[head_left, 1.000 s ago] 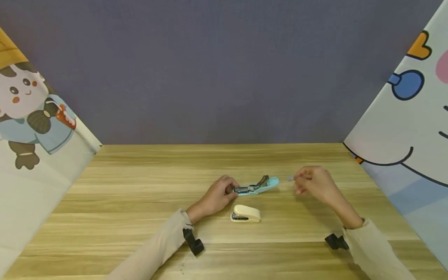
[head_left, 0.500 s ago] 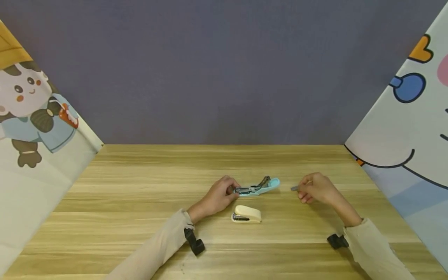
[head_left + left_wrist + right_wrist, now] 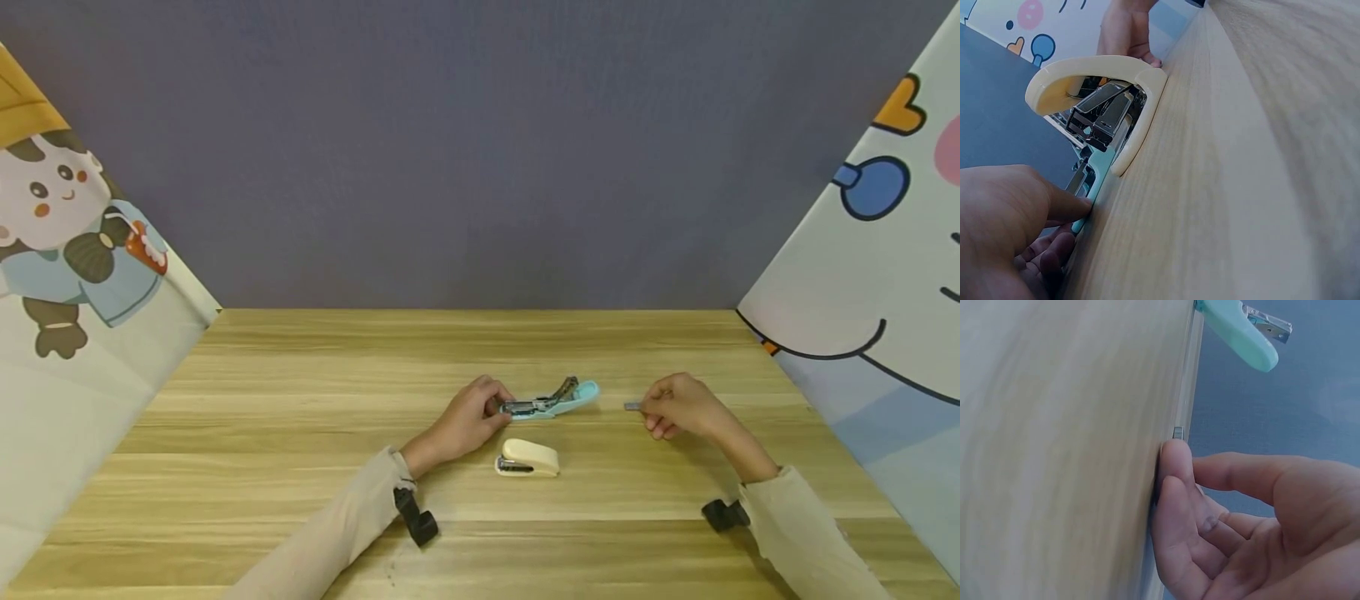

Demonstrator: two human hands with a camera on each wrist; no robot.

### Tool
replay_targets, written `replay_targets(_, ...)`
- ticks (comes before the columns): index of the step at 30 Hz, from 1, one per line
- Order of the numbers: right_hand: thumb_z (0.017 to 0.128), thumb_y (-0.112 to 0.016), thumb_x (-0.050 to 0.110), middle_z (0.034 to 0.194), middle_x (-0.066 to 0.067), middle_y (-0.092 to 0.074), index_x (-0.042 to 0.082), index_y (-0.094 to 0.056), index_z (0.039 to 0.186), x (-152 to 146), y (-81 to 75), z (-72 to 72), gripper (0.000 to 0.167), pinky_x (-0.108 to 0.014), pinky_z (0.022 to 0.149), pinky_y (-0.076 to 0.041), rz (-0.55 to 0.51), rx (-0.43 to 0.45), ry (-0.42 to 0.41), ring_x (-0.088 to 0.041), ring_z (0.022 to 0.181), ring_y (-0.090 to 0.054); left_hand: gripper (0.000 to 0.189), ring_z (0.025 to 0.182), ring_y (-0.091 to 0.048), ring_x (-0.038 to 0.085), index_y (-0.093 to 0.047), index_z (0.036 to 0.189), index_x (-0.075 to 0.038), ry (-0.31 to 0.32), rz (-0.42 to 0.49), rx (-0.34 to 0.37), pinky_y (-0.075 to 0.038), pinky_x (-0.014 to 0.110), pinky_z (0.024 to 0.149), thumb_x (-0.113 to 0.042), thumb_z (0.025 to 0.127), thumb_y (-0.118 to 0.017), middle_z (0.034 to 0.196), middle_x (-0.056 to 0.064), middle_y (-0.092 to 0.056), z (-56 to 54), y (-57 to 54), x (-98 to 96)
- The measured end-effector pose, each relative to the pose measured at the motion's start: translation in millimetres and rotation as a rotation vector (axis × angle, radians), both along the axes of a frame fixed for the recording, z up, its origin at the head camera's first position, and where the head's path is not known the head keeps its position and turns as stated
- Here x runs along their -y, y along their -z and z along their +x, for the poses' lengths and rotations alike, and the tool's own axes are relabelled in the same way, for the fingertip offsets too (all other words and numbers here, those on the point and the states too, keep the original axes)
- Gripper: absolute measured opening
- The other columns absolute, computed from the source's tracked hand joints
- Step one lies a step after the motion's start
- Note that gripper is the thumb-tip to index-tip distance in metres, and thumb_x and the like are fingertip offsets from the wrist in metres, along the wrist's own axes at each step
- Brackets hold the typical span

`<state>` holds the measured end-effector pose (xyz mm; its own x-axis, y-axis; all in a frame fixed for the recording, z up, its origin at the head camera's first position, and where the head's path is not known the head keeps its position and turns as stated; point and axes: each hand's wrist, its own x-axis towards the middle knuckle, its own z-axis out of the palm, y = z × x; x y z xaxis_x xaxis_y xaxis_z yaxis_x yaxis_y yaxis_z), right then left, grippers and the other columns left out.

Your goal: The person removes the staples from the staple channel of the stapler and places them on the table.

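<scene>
- Stapler in light blue lies opened out on the wooden table, its lid swung back to the right and a metal arm tilted up near that lid.
- The left hand is at the left end of this stapler, touching it: thumb and fingers pinch that end from either side. Most of the stapler's length reaches out to the right of the grip, uncovered.
- The right hand is off to the right, apart from the stapler, its lid end being the nearest part. Thumb and fingertips come together on a small grey metal strip, one end of which sticks out to the left, toward the lid, with bare table between. Whether the strip touches the table cannot be told.
- A cream stapler sits on the table on the person's side of the blue one, near the left hand but held by neither hand. Its metal front faces left, the top raised a little above the base.
</scene>
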<state>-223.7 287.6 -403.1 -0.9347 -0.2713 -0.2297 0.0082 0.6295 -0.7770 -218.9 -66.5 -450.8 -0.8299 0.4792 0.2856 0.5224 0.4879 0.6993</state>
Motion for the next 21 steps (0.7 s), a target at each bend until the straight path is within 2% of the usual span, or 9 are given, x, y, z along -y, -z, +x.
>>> replay_targets(5,0.097,-0.059,0.007,0.072,-0.01,-0.067,-0.009,-0.066,0.097,-1.8,2.0,-1.3,0.018,-0.034,0.056,-0.058,0.001,0.007,-0.005,-0.025,0.062,-0.068,0.018,0.076,-0.053,0.014,-0.067,0.107,-0.004,-0.009,-0.004,-0.014,-0.045,0.024,0.067,-0.003,0.09,-0.072,0.094,0.006,-0.057,0.6,-0.2,-0.6)
replay_targets(11,0.097,-0.059,0.008,0.073,-0.011,-0.067,-0.008,-0.066,0.097,-3.6,2.9,1.2,0.017,-0.034,0.057,-0.059,-0.001,0.007,-0.006,-0.026,0.063,-0.069,0.018,0.076,-0.053,0.011,-0.067,0.107,-0.005,-0.008,-0.006,0.007,-0.046,0.024,0.068,-0.004,0.09,-0.072,0.093,0.004,-0.056,1.5,0.2,-1.6)
replay_targets(17,0.098,-0.059,0.012,0.071,-0.011,-0.067,-0.007,-0.063,0.096,-1.3,0.9,1.2,0.02,-0.034,0.055,-0.058,0.016,-0.006,-0.001,-0.025,0.062,-0.068,0.019,0.078,-0.054,0.011,-0.067,0.108,-0.004,-0.015,0.014,0.011,-0.048,0.025,0.07,-0.003,0.089,-0.072,0.098,0.006,-0.058,1.0,-0.5,-1.4)
replay_targets(21,0.099,-0.059,0.016,0.068,-0.01,-0.066,-0.005,-0.063,0.091,1.2,-0.3,2.6,0.023,-0.034,0.053,-0.057,0.042,-0.005,0.004,-0.024,0.059,-0.067,0.022,0.081,-0.055,0.012,-0.067,0.111,-0.004,-0.002,0.014,0.042,-0.049,0.024,0.072,-0.004,0.09,-0.072,0.103,0.007,-0.057,0.0,-2.0,3.1)
